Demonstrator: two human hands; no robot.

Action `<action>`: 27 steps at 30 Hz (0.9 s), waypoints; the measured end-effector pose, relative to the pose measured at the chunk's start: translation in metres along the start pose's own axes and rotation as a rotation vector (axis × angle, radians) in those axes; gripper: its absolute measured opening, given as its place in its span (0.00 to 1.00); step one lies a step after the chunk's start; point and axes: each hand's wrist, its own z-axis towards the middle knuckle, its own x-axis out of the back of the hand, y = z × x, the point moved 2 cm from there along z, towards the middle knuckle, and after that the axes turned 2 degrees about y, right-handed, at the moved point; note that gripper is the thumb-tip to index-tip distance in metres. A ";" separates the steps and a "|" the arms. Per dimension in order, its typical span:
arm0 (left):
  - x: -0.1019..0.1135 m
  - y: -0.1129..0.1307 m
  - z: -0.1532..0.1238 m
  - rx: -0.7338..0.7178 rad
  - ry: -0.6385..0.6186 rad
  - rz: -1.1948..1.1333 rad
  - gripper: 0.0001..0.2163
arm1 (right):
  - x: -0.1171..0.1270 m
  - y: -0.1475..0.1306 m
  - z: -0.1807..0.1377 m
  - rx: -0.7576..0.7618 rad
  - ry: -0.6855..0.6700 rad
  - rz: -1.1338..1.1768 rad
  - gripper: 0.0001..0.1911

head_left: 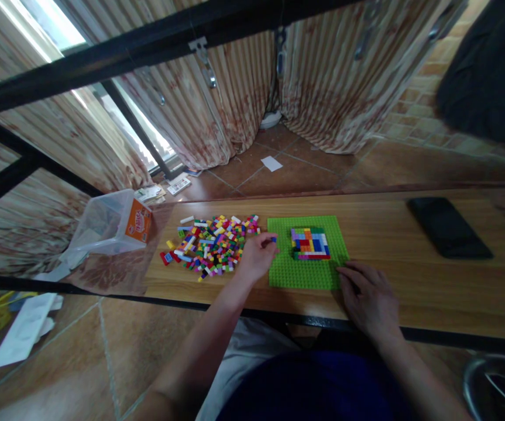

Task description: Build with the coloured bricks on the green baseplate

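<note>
Green baseplate [305, 263] lies flat on the wooden tabletop [410, 280], right in front of me. Near its far middle sits a small square block build [309, 243], studs in blue, red, yellow, orange, white and purple, low and flat.

My left hand [257, 255] is at the baseplate's left edge, fingers pinched on a tiny blue brick [274, 239], held just over the plate's left border. My right hand [368, 295] lies flat, palm down, fingers loose and holding nothing, fingertips touching the plate's near right corner.

Hard to make out: the held brick is tiny, so I can't tell its exact shape. The near right corner of the plate is covered by my right fingers. Single bricks in the build blur together, so I see no clear layer count.

Around: a loose pile of mixed coloured bricks [210, 245] just left of the plate, touching my left hand's side. Further left, a clear plastic tub [109, 225] with an orange label, tipped on its side at the tabletop's end. A black phone [449, 227] lies well apart to the right. Black frame bars [147, 47] cross the top of the view, with curtains [322, 82] and tiled floor [305, 164] behind.
</note>
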 end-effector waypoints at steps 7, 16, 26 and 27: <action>-0.025 -0.012 0.012 0.027 -0.089 0.147 0.14 | -0.002 0.002 -0.002 0.002 -0.002 -0.003 0.09; -0.031 0.008 0.013 -0.157 -0.075 0.448 0.08 | -0.001 0.001 -0.002 -0.010 -0.009 -0.007 0.09; -0.036 -0.001 0.019 -0.025 -0.085 0.278 0.07 | -0.001 0.002 -0.002 0.010 0.006 -0.005 0.09; -0.037 -0.003 0.019 -0.017 -0.084 0.253 0.07 | -0.001 0.001 -0.002 0.013 0.008 -0.008 0.09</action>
